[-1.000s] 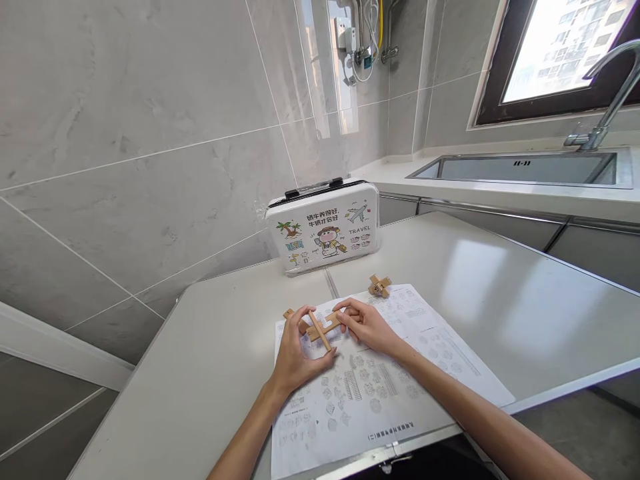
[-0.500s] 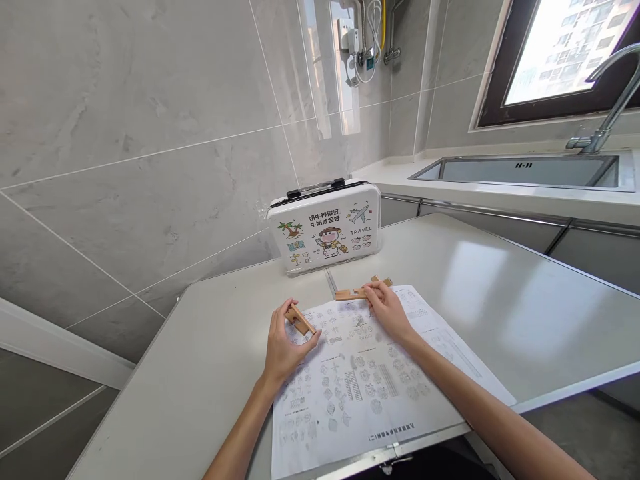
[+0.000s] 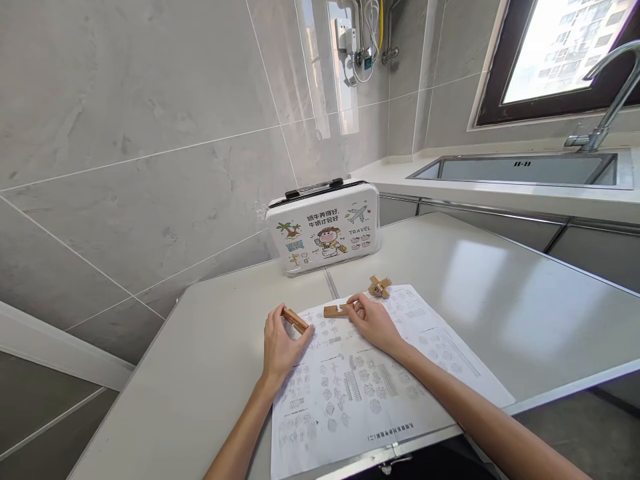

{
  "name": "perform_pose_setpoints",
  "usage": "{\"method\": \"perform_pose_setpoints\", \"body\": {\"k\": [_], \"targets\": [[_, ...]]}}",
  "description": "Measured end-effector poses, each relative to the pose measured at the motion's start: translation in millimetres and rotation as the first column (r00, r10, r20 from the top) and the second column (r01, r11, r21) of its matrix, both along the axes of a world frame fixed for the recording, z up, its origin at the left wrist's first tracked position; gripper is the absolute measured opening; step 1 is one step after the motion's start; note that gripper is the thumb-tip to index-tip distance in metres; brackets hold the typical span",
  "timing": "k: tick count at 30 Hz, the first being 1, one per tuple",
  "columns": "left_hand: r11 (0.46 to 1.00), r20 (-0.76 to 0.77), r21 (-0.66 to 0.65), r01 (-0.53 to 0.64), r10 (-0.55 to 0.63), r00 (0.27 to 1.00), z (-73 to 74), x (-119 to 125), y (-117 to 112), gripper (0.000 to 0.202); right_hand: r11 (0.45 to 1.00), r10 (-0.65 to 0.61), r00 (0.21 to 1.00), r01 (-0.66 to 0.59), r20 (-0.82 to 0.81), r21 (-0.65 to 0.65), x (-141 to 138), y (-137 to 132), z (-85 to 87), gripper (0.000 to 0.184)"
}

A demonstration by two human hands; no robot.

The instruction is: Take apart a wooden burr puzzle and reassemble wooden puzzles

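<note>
My left hand pinches a short wooden puzzle bar at the left edge of a printed instruction sheet. My right hand grips the end of a second notched wooden bar, which lies flat on the sheet's top edge. An assembled wooden cross-shaped puzzle sits just beyond my right hand, apart from it.
A white suitcase-shaped tin with cartoon prints stands against the tiled wall behind the sheet. The grey table stretches to the right. A steel sink and a faucet lie at the back right under a window.
The crossed pieces were pulled apart: each hand took one bar. My right hand carried its bar up toward the cross puzzle, then brought it back down onto the sheet.
</note>
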State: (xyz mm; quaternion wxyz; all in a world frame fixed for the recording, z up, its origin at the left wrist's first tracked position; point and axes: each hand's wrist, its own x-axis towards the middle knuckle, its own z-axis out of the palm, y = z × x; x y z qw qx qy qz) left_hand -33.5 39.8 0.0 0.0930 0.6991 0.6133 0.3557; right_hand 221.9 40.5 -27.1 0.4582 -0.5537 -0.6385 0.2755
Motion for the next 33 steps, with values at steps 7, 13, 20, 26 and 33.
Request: {"method": "perform_pose_setpoints", "body": {"k": [7,13,20,26,33], "targets": [[0.998,-0.027,0.000,-0.061,0.061,0.998,-2.1,0,1,0.079,1.000,0.016,0.993,-0.018,0.114,0.016,-3,-3,1.6,0.019],[0.999,-0.035,-0.044,-0.008,0.006,0.999,-7.1,-1,2,0.073,1.000,0.016,0.992,-0.016,0.124,0.004,-3,-4,3.0,0.020],[0.993,-0.044,-0.068,0.091,-0.094,0.995,-17.0,-6,6,0.063,0.999,0.031,0.989,-0.033,0.143,0.012,-2,-5,3.5,0.022],[0.992,-0.077,-0.064,0.108,-0.113,0.991,-15.7,-5,5,0.058,0.999,0.044,0.989,-0.044,0.141,-0.008,-3,-7,6.7,0.025],[0.978,-0.108,-0.038,0.205,-0.208,0.972,-6.1,2,-2,0.060,0.992,0.124,0.974,-0.123,0.191,-0.015,-5,-10,7.3,0.019]]}}
